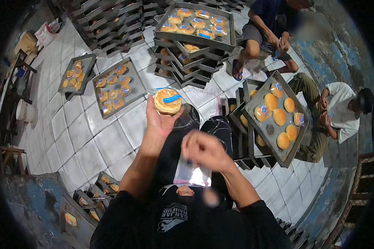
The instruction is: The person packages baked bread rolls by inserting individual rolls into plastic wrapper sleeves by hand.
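My left hand [160, 122] is closed around a round golden bun [167, 102] in a clear plastic bag with a blue printed strip. Loose plastic hangs out past the bun on its right side. My right hand [205, 151] is smeared by motion above my lap, its fingers partly curled; whether anything is in them I cannot make out. Just below it, a stack of clear plastic bags [191, 173] lies on my lap, shining in the light.
Metal trays of bagged buns stand on a tall stack [232, 35] ahead and on the tiled floor [124, 137] to the left. At right, another tray [253, 124] holds bare and bagged buns. Two people [345, 108] sit nearby, hands at work. More trays [102, 189] stand lower left.
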Demonstrator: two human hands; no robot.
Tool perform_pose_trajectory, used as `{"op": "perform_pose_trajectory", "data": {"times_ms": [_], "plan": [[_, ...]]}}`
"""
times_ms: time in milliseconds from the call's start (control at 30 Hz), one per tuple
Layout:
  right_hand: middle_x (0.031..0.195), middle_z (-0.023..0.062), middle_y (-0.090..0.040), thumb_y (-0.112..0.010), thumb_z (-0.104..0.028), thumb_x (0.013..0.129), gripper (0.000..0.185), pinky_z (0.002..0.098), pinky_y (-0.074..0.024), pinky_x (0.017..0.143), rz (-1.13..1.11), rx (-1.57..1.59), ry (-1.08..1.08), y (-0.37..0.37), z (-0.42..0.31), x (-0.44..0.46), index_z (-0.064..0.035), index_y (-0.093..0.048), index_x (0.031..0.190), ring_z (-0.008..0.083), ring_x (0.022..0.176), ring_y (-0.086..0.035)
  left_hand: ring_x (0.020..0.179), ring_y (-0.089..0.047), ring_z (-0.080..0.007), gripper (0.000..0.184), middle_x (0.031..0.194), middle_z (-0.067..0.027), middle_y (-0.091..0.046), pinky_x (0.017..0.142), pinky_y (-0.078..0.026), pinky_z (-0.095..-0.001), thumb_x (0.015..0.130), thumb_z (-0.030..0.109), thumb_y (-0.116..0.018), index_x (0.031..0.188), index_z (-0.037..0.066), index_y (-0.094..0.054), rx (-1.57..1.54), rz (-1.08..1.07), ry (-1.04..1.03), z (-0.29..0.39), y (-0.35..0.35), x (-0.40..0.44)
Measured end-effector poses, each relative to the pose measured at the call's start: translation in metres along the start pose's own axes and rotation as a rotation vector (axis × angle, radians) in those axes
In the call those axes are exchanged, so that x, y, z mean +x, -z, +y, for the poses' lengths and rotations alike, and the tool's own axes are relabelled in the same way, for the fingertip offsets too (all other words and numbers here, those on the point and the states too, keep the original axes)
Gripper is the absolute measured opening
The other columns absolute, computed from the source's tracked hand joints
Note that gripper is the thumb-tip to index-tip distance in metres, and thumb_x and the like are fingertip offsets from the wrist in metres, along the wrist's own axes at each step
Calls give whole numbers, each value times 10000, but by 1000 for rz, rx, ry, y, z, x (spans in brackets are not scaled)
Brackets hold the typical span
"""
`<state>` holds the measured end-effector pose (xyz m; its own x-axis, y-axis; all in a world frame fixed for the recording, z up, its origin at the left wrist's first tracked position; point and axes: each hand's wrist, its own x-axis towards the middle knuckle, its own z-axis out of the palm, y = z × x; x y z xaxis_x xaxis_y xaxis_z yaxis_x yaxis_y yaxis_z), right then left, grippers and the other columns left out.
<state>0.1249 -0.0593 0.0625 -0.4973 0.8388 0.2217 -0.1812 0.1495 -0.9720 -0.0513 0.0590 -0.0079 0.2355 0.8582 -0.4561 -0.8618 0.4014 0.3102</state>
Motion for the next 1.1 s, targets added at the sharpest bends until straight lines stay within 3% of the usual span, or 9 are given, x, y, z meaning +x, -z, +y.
{"op": "perform_pose_trajectory", "data": {"times_ms": [133, 300, 367, 433, 533, 633, 733, 933, 1100], "plan": [[892, 39, -625, -726, -5, 860, 223, 253, -418, 630, 223, -488, 60, 6, 22, 26, -40, -515, 796, 104, 721, -517, 1258, -577, -366, 725, 1363, -184, -608, 1064, -468, -569, 1039, 653, -323, 1368, 50, -555, 24, -44, 109, -30, -11, -3], [768, 25, -593, -740, -99, 889, 307, 278, -435, 648, -447, 371, -362, 6, -21, -14, -46, -469, 755, 134, 733, -559, 1301, -559, -352, 685, 1398, -170, -591, 1091, -448, -580, 1060, 614, -321, 1376, 48, -540, 24, -43, 74, -19, -10, -4], [959, 85, -626, -741, -70, 905, 168, 297, -509, 680, -299, 371, -91, 7, -14, -14, -27, -590, 846, 139, 820, -620, 1321, -548, -351, 665, 1417, -171, -578, 1105, -434, -588, 1069, 592, -319, 1388, 48, -527, 56, -59, -13, 2, -7, -5], [1001, 121, -644, -776, -74, 865, 152, 331, -537, 709, 473, -392, -136, 14, 4, -3, -14, -641, 902, 201, 844, -649, 1336, -541, -328, 653, 1441, -166, -561, 1132, -420, -549, 1080, 568, -314, 1439, 50, -485, 90, -109, 94, -4, -23, -43], [1041, 143, -651, -800, -68, 791, 246, 376, -549, 775, 417, -1072, 339, 13, -9, 6, -10, -674, 995, 316, 891, -663, 1344, -539, -285, 627, 1463, -165, -546, 1148, -421, -464, 1103, 506, -296, 1484, 28, -438, 127, -264, 391, -11, -24, -74], [1002, 179, -696, -737, -117, 881, 235, 363, -551, 763, 453, -930, 193, 18, -1, 7, 20, -681, 1064, 296, 867, -692, 1338, -547, -265, 588, 1473, -165, -540, 1150, -417, -445, 1119, 443, -302, 1485, 4, -441, 652, -90, -170, -12, -24, -60], [903, 201, -722, -608, -142, 1000, 238, 323, -544, 716, 656, -768, -120, 43, 30, 18, 41, -678, 1135, 223, 770, -708, 1216, -624, -215, 506, 1318, -148, -665, 1090, -445, -355, 1112, 376, -420, 1339, -37, -605, 699, -369, -176, -18, 6, -34], [726, 183, -580, -650, -164, 985, 245, 361, -465, 580, 531, -811, 130, 33, 4, 30, 43, -637, 853, 214, 612, -593, 749, -631, -86, 305, 859, -50, -676, 699, -510, -226, 1064, 232, -566, 923, -13, -679, 917, -249, -703, -27, -4, -27], [666, -76, -442, -573, -287, 1056, 429, 259, -326, 545, 615, -261, -240, 81, 24, 42, -31, -534, 713, 45, 625, -369, 824, -614, -134, 284, 917, -70, -657, 750, -481, -272, 1045, 159, -577, 822, -1, -651, 1057, -14, -723, -5, -17, -32]]}}
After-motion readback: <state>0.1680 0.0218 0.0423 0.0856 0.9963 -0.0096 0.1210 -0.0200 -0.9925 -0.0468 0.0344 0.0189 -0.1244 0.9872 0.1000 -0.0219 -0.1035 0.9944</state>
